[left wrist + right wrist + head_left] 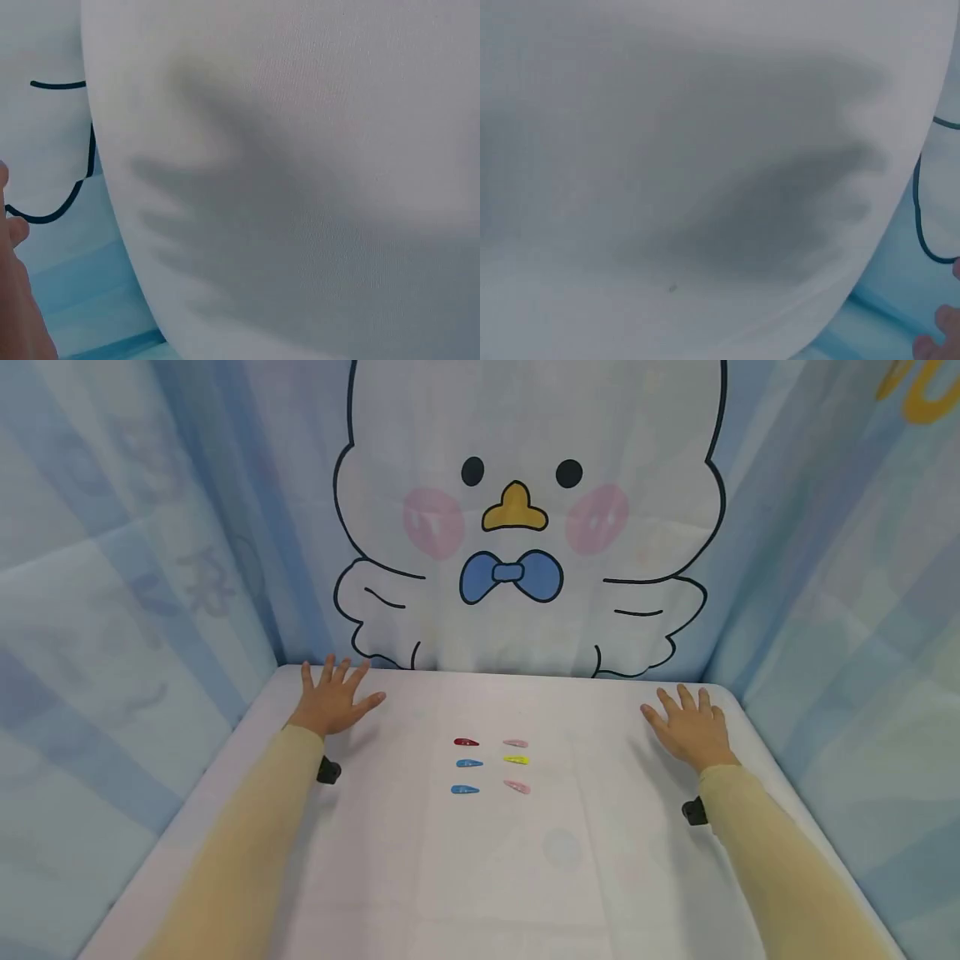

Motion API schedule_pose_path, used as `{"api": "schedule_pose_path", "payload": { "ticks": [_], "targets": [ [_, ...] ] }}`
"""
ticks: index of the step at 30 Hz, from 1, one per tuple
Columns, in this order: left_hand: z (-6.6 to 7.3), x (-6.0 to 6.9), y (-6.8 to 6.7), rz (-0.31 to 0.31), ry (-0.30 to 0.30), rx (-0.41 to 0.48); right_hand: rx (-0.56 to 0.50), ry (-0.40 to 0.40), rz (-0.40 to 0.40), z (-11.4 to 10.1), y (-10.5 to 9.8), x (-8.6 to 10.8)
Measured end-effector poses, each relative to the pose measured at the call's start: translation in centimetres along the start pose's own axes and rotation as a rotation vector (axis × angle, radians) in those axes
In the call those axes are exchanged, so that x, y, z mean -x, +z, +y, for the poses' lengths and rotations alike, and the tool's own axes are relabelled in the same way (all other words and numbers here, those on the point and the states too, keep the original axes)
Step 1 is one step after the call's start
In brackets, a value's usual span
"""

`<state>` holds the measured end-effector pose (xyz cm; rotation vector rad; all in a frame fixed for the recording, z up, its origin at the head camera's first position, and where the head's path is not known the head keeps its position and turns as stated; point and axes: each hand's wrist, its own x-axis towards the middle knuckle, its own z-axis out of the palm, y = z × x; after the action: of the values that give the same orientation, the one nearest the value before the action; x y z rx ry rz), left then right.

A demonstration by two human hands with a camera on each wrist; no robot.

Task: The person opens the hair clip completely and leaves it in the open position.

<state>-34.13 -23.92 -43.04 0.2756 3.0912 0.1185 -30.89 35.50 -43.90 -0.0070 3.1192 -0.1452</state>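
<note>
Several snap hair clips lie in two columns at the middle of the table. On the left are a dark red clip point(466, 742), a blue clip point(469, 763) and a lower blue clip point(465, 789). On the right are a pink clip point(515, 743), a yellow clip point(516, 760) and a slanted lower pink clip point(517, 787). My left hand point(330, 700) is spread over the far left of the table, holding nothing. With fingers spread, my right hand point(692, 727) is at the far right, also holding nothing. Both are well apart from the clips.
A white cloth covers the table point(510, 877), whose far edge meets a blue curtain point(517, 627) printed with a white cartoon bird. More curtain hangs along both sides. Each wrist carries a small black camera, such as the left camera point(328, 771).
</note>
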Motion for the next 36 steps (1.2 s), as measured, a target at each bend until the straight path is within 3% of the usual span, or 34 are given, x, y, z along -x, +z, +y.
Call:
{"api": "schedule_pose_path", "payload": {
  "ticks": [8,12,17,21,31,36],
  "targets": [
    [2.0,-1.0,0.5,0.024,-0.022,-0.064,-0.016,-0.042,0.057,-2.0,0.3,-0.2],
    [3.1,-1.7,1.1,-0.006,-0.017,-0.064,-0.054,-0.06,0.071,-3.3,0.5,-0.4],
    [4.5,-2.4,2.1,-0.09,-0.015,0.015,-0.07,-0.101,0.053,-4.7,0.9,-0.5],
    [6.3,-2.4,3.1,-0.132,-0.004,0.095,-0.075,-0.122,0.021,-5.2,0.7,-0.4],
    [11.7,-2.0,6.2,-0.048,0.06,0.158,-0.102,-0.147,-0.039,-6.0,1.1,-0.1],
    [13.4,-1.7,6.5,-0.049,0.075,0.23,-0.104,-0.184,-0.039,-6.8,1.5,0.2]
  ]
}}
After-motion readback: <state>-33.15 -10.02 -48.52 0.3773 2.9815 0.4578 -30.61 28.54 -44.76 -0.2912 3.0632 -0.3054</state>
